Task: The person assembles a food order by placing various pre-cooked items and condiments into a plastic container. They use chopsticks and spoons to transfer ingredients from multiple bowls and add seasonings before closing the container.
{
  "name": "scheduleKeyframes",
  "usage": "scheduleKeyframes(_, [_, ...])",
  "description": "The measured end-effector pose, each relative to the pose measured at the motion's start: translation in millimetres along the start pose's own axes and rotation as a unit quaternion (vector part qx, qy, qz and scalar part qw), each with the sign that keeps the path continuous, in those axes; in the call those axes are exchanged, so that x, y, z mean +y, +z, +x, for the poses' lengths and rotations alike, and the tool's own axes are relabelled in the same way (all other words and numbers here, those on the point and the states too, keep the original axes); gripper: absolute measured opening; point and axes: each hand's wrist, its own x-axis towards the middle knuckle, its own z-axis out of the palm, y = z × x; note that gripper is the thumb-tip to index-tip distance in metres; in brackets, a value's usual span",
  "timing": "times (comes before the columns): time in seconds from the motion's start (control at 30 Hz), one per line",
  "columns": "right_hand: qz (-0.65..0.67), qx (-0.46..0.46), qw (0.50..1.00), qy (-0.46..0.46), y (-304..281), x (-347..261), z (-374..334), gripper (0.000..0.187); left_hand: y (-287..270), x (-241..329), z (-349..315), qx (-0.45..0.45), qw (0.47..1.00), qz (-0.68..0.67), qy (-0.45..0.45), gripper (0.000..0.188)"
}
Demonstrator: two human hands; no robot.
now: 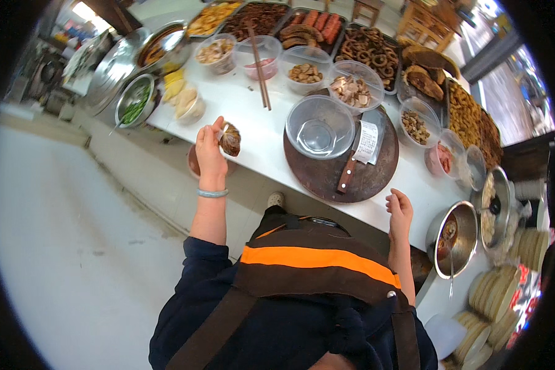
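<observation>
My left hand (209, 151) grips the tied top of a small clear bag (230, 140) of dark brown contents, held up by the table's front edge. My right hand (400, 213) hovers near that edge, right of a round dark chopping board (376, 179). Its fingers are loosely bent and apart, with nothing visible in them. On the board stands a clear round plastic tub (320, 127) with no food in it. Beside the tub lies a cleaver with a wooden handle (346, 173), a printed white slip (368, 141) resting on its blade.
Clear tubs of chopped food, such as one of brown pieces (305, 73), line the table behind the board. Wooden chopsticks (260, 74) lie across another tub. Trays of cooked meat (311, 28) sit farther back. A steel bowl of sauce (452, 239) and stacked plates (493, 293) are at right.
</observation>
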Motion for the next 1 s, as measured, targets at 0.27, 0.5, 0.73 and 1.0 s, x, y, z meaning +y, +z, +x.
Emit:
scheduleKeyframes(0.27, [0.022, 0.090, 0.995, 0.034, 87, -2, 11, 0.024, -42, -60, 102, -0.039, 0.983, 0.179, -0.024, 0.022])
scheduleKeyframes(0.5, [-0.054, 0.169, 0.984, 0.008, 119, 4, 5, 0.021, -33, -53, 113, 0.039, 0.898, 0.390, 0.201, 0.027])
scheduleKeyframes(0.73, [-0.249, 0.198, 0.945, -0.079, 106, -9, 99, 0.038, 18, -33, 41, -0.206, 0.903, 0.357, 0.121, 0.015])
scheduleKeyframes(1.0, [0.004, 0.012, 1.000, 0.023, 108, -65, 114, 0.028, 86, -9, -17, -0.344, 0.897, 0.259, 0.100, 0.009])
